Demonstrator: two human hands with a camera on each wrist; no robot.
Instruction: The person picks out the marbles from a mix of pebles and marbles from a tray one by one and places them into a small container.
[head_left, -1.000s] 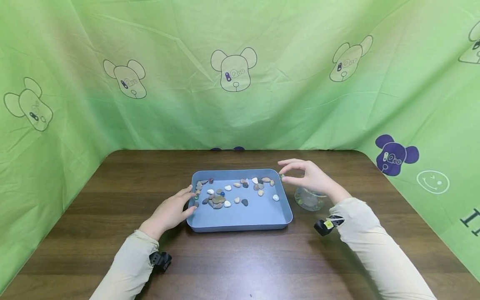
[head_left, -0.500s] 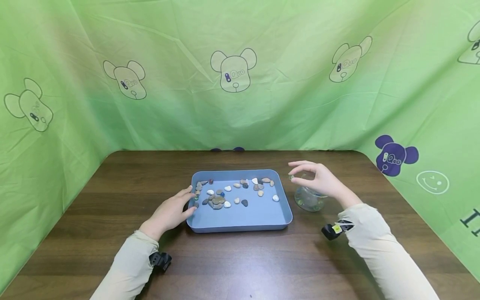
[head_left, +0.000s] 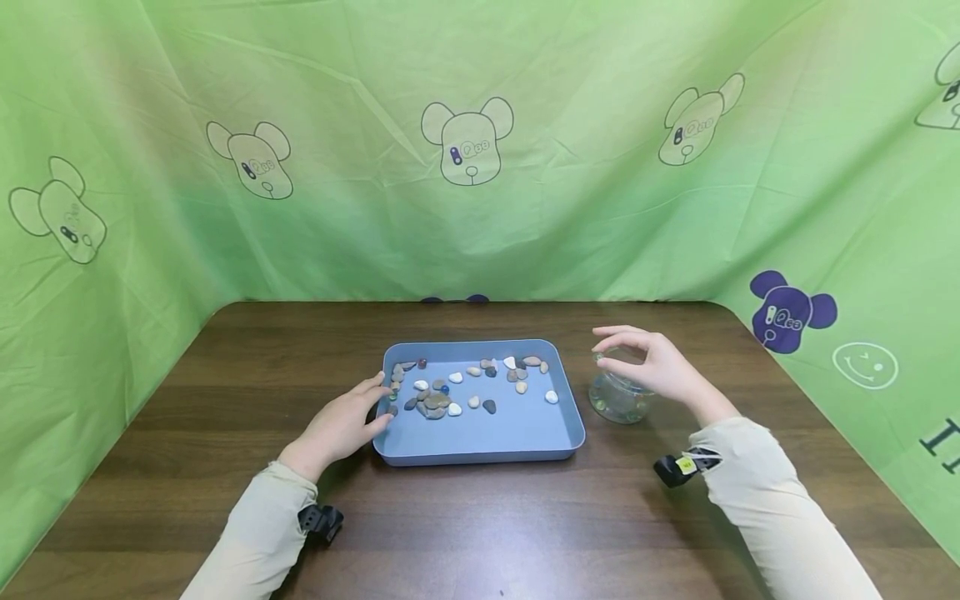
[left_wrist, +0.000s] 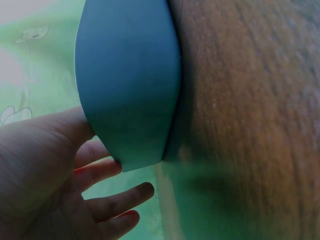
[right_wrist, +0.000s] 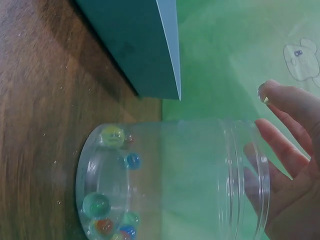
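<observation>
My right hand (head_left: 648,362) pinches a small clear greenish marble (right_wrist: 262,94) between thumb and fingertips. It hovers over the mouth of a clear plastic jar (head_left: 619,404), which stands upright right of the tray. Several coloured marbles, among them a green marble (right_wrist: 96,205) and a blue marble (right_wrist: 132,160), lie on the jar's bottom. My left hand (head_left: 341,422) rests on the left rim of a blue tray (head_left: 487,437), its thumb and some fingers reaching over the edge. Inside the tray are scattered pebbles (head_left: 435,400), a blue marble (head_left: 445,388) and a dark red marble (head_left: 422,362).
A brown wooden table (head_left: 480,525) carries the tray and jar. Behind and beside it hangs a green curtain (head_left: 480,233) printed with bear heads. White pebbles (head_left: 551,397) and grey ones lie toward the tray's right side.
From beside the tray's right rim, my right hand has moved right with the marble to above the jar. My left hand and the tray have stayed in place.
</observation>
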